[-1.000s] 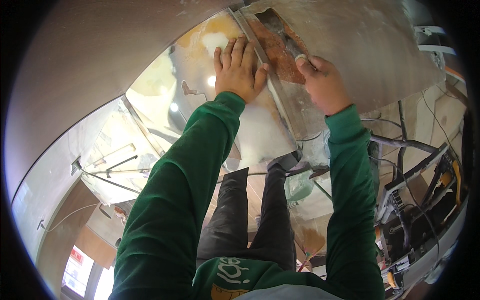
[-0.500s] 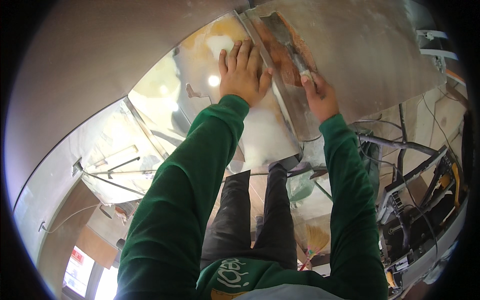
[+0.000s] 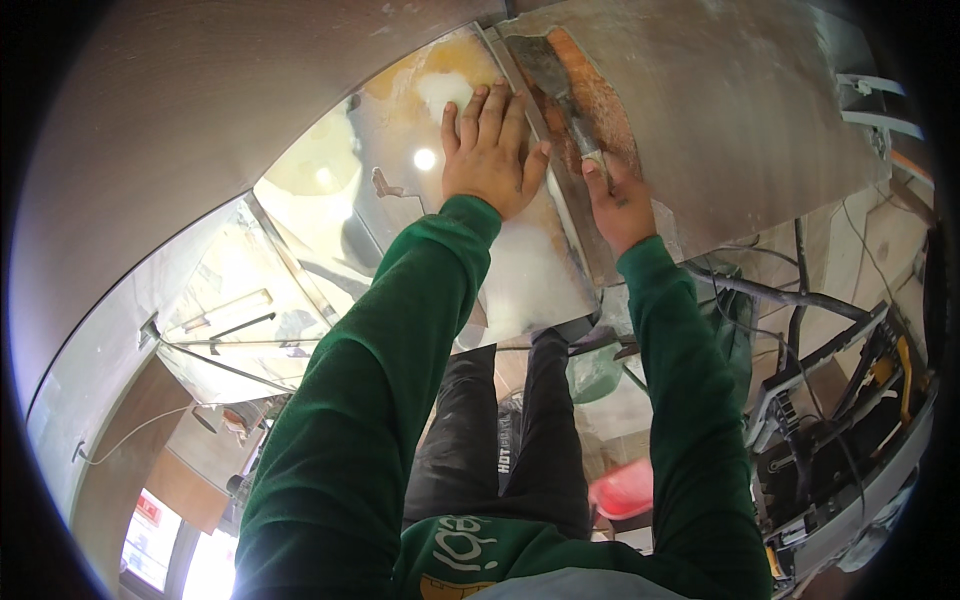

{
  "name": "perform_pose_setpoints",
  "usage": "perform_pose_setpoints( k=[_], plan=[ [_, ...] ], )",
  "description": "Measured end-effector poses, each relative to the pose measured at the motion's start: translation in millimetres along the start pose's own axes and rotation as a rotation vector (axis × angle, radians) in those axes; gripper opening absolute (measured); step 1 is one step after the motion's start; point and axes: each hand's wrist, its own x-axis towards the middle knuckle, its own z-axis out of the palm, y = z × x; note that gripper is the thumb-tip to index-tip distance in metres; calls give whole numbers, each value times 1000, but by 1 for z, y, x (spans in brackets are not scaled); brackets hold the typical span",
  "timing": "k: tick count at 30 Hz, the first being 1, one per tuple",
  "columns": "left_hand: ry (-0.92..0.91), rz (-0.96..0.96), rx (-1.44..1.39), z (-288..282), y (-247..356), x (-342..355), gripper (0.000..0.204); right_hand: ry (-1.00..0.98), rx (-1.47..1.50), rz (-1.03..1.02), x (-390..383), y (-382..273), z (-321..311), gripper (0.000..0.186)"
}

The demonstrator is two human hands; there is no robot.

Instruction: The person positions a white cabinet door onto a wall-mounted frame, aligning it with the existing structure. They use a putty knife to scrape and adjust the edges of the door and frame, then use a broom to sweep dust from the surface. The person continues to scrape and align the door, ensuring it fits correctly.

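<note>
My left hand (image 3: pixel 488 150) lies flat with its fingers spread on a panel (image 3: pixel 525 262) smeared with white and yellow filler. In my right hand (image 3: pixel 622 205) is the handle of a putty knife (image 3: pixel 571 112), its broad dark blade pointing up and to the left. The blade rests over a torn reddish-brown patch (image 3: pixel 604 100), where the surface layer of the brownish-grey sheet (image 3: pixel 735 110) is gone. A raised strip (image 3: pixel 548 178) runs between the two hands, with the left thumb beside it.
A dark metal frame with cables (image 3: pixel 835 400) stands at the right. Below are a red plastic thing (image 3: pixel 622 490) and a pale green container (image 3: pixel 596 375). A large curved brown surface (image 3: pixel 150 130) fills the upper left.
My right hand and the putty knife have shifted left, toward the raised strip. My left hand stays nearly in place. The broom below is no longer visible, and a red thing now shows there.
</note>
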Motion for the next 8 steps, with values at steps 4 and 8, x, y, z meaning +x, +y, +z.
perform_pose_setpoints(
  k=[4, 8],
  plan=[
    [2, 2, -14, 0, 1, 0, 63, 52, -32, -22, -3, 9, 14, 45],
    [8, -1, -19, 0, 0, -1, 63, 1, -43, 10, -1, 15, 19, 55]
  ],
)
